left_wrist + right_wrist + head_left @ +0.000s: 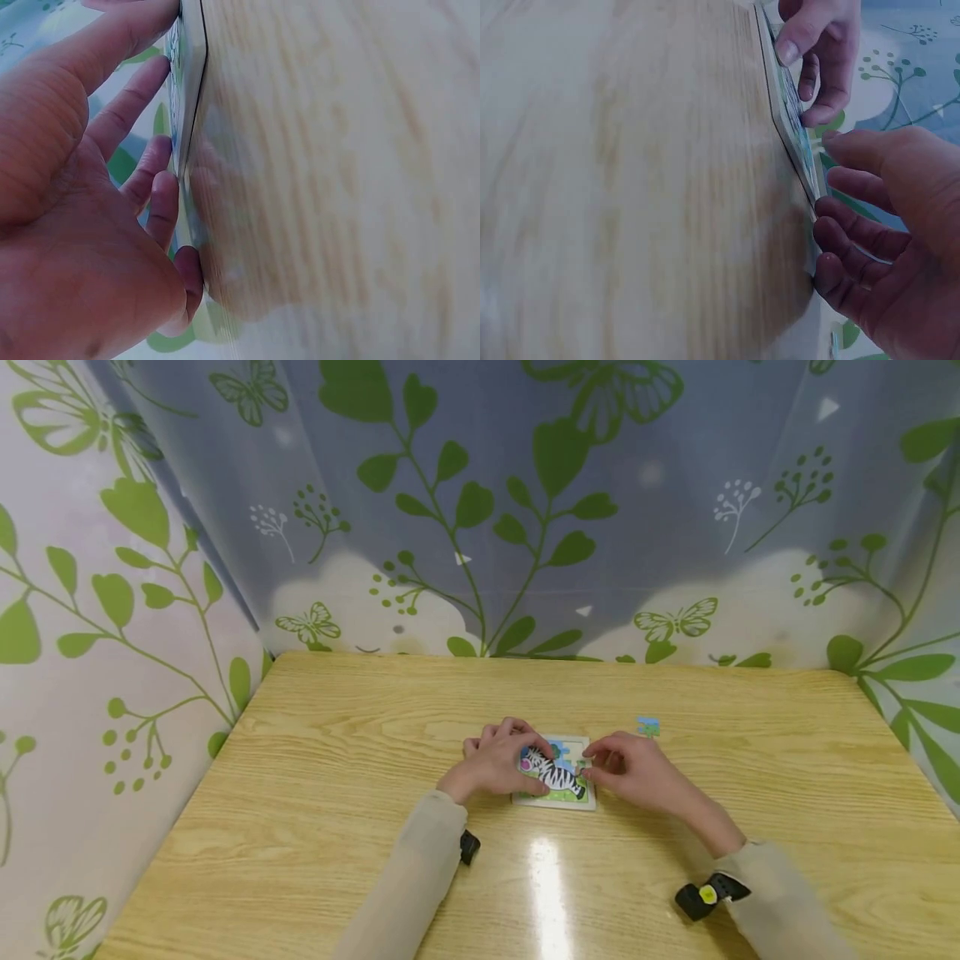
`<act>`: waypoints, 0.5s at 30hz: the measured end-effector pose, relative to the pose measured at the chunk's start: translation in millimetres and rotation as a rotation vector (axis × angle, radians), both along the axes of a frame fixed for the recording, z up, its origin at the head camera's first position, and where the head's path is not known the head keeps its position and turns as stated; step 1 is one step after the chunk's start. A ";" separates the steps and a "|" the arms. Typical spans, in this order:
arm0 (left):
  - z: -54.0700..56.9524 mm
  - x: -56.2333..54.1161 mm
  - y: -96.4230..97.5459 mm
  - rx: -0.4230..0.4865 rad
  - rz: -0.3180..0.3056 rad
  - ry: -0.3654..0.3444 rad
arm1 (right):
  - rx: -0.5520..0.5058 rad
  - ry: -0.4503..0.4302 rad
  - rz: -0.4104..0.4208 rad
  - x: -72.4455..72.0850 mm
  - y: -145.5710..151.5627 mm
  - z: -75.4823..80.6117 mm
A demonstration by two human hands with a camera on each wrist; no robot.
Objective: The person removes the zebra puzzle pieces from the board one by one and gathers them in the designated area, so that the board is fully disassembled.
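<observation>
Left hand [495, 763] spread on rectangular white-framed zebra jigsaw [559, 776] | right hand [636, 768] at its right edge, pinch unclear | I'd brace it

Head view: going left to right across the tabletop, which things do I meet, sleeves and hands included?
Left sleeve → left hand → zebra puzzle → right hand → right sleeve.
</observation>
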State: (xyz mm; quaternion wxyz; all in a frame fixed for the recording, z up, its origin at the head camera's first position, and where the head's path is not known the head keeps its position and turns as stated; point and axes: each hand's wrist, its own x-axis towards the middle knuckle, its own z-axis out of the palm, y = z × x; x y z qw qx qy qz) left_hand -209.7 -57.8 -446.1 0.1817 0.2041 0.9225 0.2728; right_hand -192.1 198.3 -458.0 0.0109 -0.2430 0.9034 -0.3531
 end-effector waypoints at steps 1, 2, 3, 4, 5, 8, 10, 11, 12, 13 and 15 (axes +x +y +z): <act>0.3 0.2 0.1 -0.001 0.000 0.000 | 0.009 -0.005 0.002 0.1 -1.3 -0.3; 0.7 0.5 0.3 -0.001 0.000 -0.002 | 0.019 -0.007 0.005 0.2 -2.6 -0.5; 1.1 0.7 0.5 -0.002 -0.001 -0.003 | 0.030 -0.011 0.005 0.5 -3.4 -0.7; 1.4 0.9 0.7 -0.004 -0.002 -0.004 | 0.043 -0.013 0.004 0.5 -4.3 -1.0; 1.8 1.2 0.9 -0.008 -0.002 -0.005 | 0.051 -0.015 0.007 0.6 -4.9 -1.2; 2.0 1.5 1.5 -0.014 -0.001 -0.009 | 0.064 -0.018 0.007 0.7 -5.9 -2.4; 2.0 1.5 1.7 -0.016 0.000 -0.010 | 0.064 -0.018 0.006 0.2 -6.3 -3.4; 2.0 1.3 1.8 -0.016 0.001 -0.011 | 0.063 -0.020 0.005 -0.1 -6.4 -3.8; 1.9 1.2 1.8 -0.015 0.003 -0.011 | 0.062 -0.024 0.002 -0.5 -6.4 -4.4; 2.1 1.2 1.9 -0.014 0.004 -0.012 | 0.061 -0.027 0.001 -1.1 -6.5 -4.8; 2.6 1.2 1.9 -0.012 0.008 -0.013 | 0.062 -0.040 0.001 -2.3 -6.9 -5.4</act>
